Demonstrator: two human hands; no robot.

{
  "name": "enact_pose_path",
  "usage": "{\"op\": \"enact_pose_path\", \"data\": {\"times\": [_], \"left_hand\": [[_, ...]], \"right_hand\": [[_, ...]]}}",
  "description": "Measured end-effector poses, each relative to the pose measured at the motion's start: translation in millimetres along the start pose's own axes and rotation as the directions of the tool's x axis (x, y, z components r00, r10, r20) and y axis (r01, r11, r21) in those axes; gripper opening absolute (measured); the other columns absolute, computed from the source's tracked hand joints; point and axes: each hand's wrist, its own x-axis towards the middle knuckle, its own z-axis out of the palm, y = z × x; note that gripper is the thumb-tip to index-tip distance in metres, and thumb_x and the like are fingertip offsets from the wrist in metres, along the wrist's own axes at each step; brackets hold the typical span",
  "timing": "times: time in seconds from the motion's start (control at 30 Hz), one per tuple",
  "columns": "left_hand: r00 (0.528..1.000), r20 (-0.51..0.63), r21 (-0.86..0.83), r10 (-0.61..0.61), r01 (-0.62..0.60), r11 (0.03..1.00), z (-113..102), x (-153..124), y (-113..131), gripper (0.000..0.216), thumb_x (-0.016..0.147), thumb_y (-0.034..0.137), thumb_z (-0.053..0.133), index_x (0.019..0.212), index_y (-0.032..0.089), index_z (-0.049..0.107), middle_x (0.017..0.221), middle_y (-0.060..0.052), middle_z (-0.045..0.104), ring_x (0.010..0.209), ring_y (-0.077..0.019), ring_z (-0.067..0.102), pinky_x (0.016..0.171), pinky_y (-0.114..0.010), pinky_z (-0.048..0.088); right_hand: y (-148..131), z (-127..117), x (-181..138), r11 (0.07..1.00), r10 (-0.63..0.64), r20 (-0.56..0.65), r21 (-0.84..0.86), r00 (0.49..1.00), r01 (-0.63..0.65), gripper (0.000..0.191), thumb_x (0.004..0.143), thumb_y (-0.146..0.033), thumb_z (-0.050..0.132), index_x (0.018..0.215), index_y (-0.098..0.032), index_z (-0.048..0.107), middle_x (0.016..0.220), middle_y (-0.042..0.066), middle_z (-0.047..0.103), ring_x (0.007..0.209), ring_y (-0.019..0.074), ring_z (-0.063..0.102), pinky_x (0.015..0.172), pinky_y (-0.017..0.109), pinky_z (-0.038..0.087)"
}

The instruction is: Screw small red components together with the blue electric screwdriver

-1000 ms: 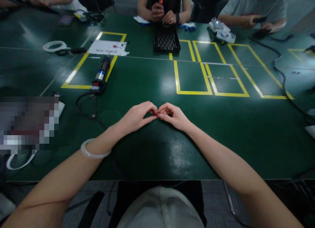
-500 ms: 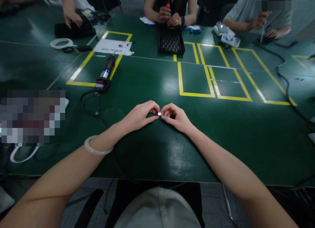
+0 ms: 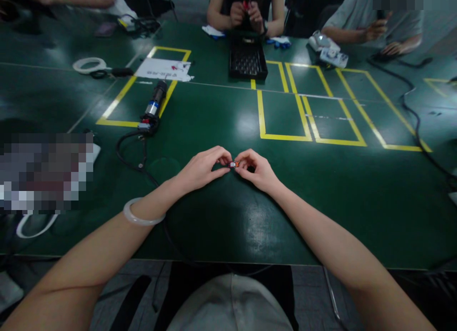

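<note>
Between my fingertips is a small part (image 3: pixel 233 165) with silvery-white and orange surfaces; it is too small for me to name its kind. My left hand (image 3: pixel 209 165) pinches its left end between thumb and fingers. From the other side, my right hand (image 3: pixel 257 170) grips the orange end in the same way. Both hands are close together over the green table (image 3: pixel 221 212), and my fingertips hide parts of the piece. A pale bangle (image 3: pixel 143 221) sits on my left forearm.
A cylindrical black-and-silver tool (image 3: pixel 153 107) with a cable lies ahead to the left. Yellow tape rectangles (image 3: pixel 284 138) mark the table. Across it, a person works over a black tray (image 3: pixel 248 73). A white ring-shaped item (image 3: pixel 90 65) and a paper sheet (image 3: pixel 162 69) lie at back left.
My hands stay almost in place; the small part looks slightly turned. Across the table, the far-left person's hand has left the black case, and that case is gone from its spot.
</note>
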Motion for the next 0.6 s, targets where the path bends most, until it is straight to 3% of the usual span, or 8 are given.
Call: {"op": "enact_pose_path", "data": {"times": [0.3,0.6], "left_hand": [[1.000,-0.009,-0.011,0.022,-0.022,1.000,-0.9,-0.3,2.7,0.013,0.095,0.025,0.061,0.105,0.018,0.063,0.100,-0.003,0.065,0.092,-0.0159,0.064,0.084,-0.029,0.050],[0.999,0.013,-0.028,-0.034,0.034,0.999,-1.6,0.0,4.2,0.020,0.098,0.034,0.058,0.103,0.017,0.065,0.098,-0.004,0.067,0.089,-0.0160,0.065,0.081,-0.028,0.048]], "right_hand": [[-3.5,-0.6,-0.6,0.997,0.078,-0.009,0.008,0.997,-0.078,0.025,0.087,-0.042,0.070,0.097,-0.020,0.063,0.086,0.002,0.068,0.075,0.0140,0.062,0.069,0.029,0.051],[-5.2,-2.4,-0.2,0.984,0.109,0.042,0.136,0.993,-0.114,0.028,0.086,-0.043,0.072,0.096,-0.018,0.064,0.084,0.002,0.070,0.074,0.0130,0.065,0.068,0.027,0.050]]}}
